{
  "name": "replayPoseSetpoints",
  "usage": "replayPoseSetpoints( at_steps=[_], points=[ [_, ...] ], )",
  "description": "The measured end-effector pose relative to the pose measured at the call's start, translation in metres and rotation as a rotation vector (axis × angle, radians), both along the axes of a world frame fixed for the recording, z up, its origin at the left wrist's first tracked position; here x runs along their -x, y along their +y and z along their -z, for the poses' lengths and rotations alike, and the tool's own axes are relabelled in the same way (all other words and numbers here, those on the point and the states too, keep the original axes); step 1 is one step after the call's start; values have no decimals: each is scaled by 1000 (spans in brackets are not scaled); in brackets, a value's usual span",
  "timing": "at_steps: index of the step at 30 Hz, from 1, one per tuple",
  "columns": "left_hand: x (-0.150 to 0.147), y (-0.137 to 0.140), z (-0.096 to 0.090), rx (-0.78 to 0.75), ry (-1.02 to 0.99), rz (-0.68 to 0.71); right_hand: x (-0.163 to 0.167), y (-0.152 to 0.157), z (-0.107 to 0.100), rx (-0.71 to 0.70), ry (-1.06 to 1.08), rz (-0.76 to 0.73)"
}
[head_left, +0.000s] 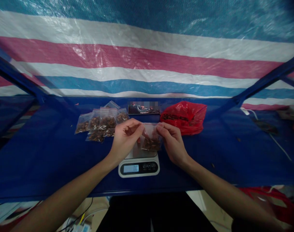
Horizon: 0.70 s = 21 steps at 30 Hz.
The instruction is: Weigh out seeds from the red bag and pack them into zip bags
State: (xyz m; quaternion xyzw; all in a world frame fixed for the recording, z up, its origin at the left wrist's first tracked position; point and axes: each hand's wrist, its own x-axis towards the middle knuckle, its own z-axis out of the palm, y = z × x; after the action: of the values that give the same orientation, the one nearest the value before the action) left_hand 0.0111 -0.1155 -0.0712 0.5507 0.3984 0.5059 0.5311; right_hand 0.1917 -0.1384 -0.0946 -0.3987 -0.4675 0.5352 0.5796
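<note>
Centrally, as seen by an onlooker in the room, a small clear bag (151, 144) hangs upright between two bare hands, in front of the person and over the plate of a kitchen scale (139, 174); whether its lower edge touches the plate cannot be told from here, though the display appears to read zero. The left hand (127, 137) pinches the upper left corner between thumb and curled fingers; the right hand (174, 140) pinches the upper right corner in the same way, so that the top edge is drawn across between them. Brown, nut-like pieces lie in the lower part of the bag. Handling, by judgement: the load is probably light, the film thin, limp and rather slippery, and the contents loose enough to shift when tilted. The top corners, above the pieces, seem the soundest hold; squeezing lower down would likely bunch the film. Nearby: to the left, a cluster of similar filled bags (107, 122); behind, a dark box (143, 109); to the right, a red plastic bag (197, 112) with more brown pieces, all on the blue table (64, 164).
</note>
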Motion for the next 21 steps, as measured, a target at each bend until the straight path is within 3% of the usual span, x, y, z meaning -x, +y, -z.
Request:
replayPoseSetpoints(
  at_steps=[6,14,21],
  points=[
    [-2,0,0,-49,66,65,3,0,-4,-4,-77,-88],
    [-4,-3,-4,-28,79,156,6,-4,-8,-62,-99,-96],
    [1,-6,-8,-149,226,230,0,-5,-16,-95,-217,-199]
  ],
)
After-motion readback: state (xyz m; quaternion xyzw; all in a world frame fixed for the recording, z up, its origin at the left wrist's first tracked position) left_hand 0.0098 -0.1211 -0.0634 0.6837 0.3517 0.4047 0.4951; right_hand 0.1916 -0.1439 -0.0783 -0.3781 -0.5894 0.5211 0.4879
